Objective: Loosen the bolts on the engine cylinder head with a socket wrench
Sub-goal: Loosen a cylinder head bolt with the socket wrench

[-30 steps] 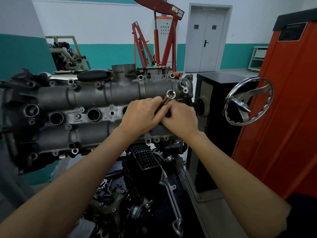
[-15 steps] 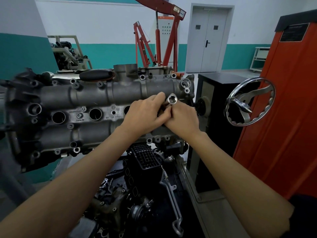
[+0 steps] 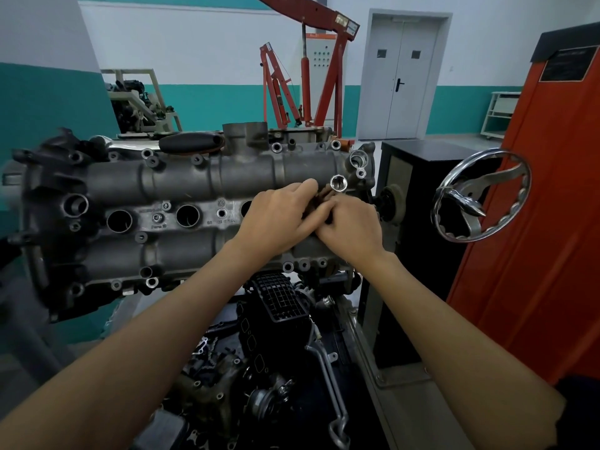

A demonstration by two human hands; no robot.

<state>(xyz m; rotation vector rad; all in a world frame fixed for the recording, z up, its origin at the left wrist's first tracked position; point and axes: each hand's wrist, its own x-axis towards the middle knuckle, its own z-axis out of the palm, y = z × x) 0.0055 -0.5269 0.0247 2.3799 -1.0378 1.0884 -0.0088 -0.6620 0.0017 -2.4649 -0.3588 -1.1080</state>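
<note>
Toward the right end of the engine head (image 3: 181, 186), your two hands meet over the grey casting. Your left hand (image 3: 276, 219) lies across the middle row of round holes, fingers curled around a dark tool that is mostly hidden beneath it. Your right hand (image 3: 352, 227) presses against the left from the right side, its fingers also wrapped on the same tool. From between the two hands a shiny socket (image 3: 338, 183) sticks up and away, its open round mouth facing you, just beside the upper right corner of the head. How the wrench sits on any bolt cannot be told, since your hands cover that spot.

Several small bolts (image 3: 304, 264) line the lower edge of the head, just below your wrists. Right of the head, a chrome handwheel (image 3: 480, 196) stands in front of an orange cabinet (image 3: 535, 222). A red hoist (image 3: 328, 79) stands behind the engine, near a grey double door (image 3: 401, 76). Below your forearms, a black ribbed plastic part (image 3: 279, 297) and loose metal parts lie on a dark tray.
</note>
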